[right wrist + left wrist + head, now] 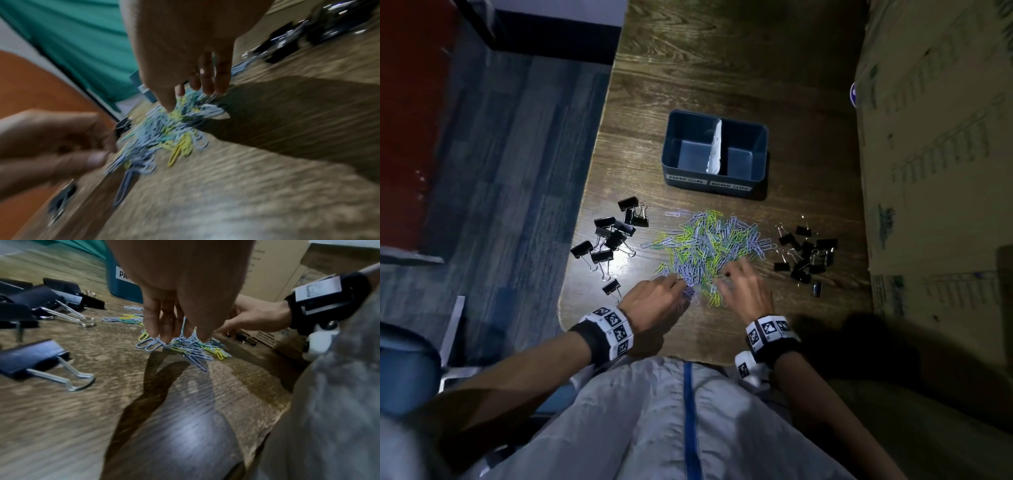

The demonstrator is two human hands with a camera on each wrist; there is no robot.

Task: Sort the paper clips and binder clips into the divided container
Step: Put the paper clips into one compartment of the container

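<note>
Just in front of the divided container [715, 178], the paper clips [709, 246] lie heaped, lilac, yellow and green; left hand [654, 298] and right hand [743, 287] dig in, fingers spread downward. Black binder clips [613, 240] flank the container's near side.

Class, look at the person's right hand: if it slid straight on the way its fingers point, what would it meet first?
The right hand points away from the body into the paper clip pile, which its fingers already seem to touch. So it would probably meet more paper clips first, then the divided container beyond.
</note>
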